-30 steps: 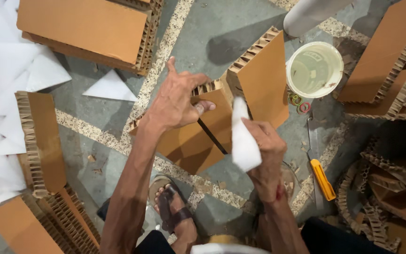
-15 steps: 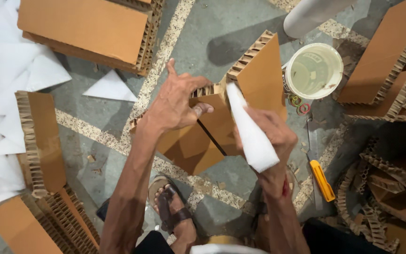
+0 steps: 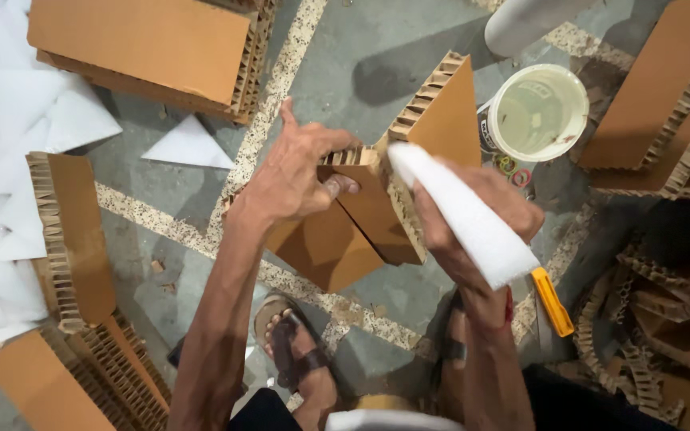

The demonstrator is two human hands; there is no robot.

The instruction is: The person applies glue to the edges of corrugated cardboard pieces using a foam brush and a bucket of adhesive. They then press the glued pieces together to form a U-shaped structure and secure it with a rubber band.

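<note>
At the centre of the frame a person holds a folded piece of honeycomb cardboard (image 3: pixel 377 215), brown-faced with its ribbed cell edge showing, raised above a grey speckled floor (image 3: pixel 409 48). The left hand (image 3: pixel 297 179) grips it from the left: thumb and fingers are curled closed around the corner where two panels meet, index finger lifted and pointing up. The right hand (image 3: pixel 473 215), just right of centre, is closed around a white strip of paper or foam (image 3: pixel 465 215), a long tapering piece whose narrow end touches the top edge of the cardboard and whose wide end points toward the lower right.

Judging from this, the step in hand appears to be laying the white strip against the cardboard's exposed edge. The next move would likely call for keeping the folded panels steady with the left hand while the right lines the strip up along the edge.

Just beyond, upper right, stands a round white tub (image 3: pixel 538 112) of pale liquid, possibly glue. A yellow-handled utility knife (image 3: pixel 553 302) lies on the floor at the lower right. Larger cardboard slabs (image 3: pixel 137 44) sit at the upper left, more honeycomb pieces (image 3: pixel 69 235) on the left, and white cut sheets (image 3: pixel 1 120) along the far left. A sandalled foot (image 3: pixel 297 359) shows at the bottom centre.
</note>
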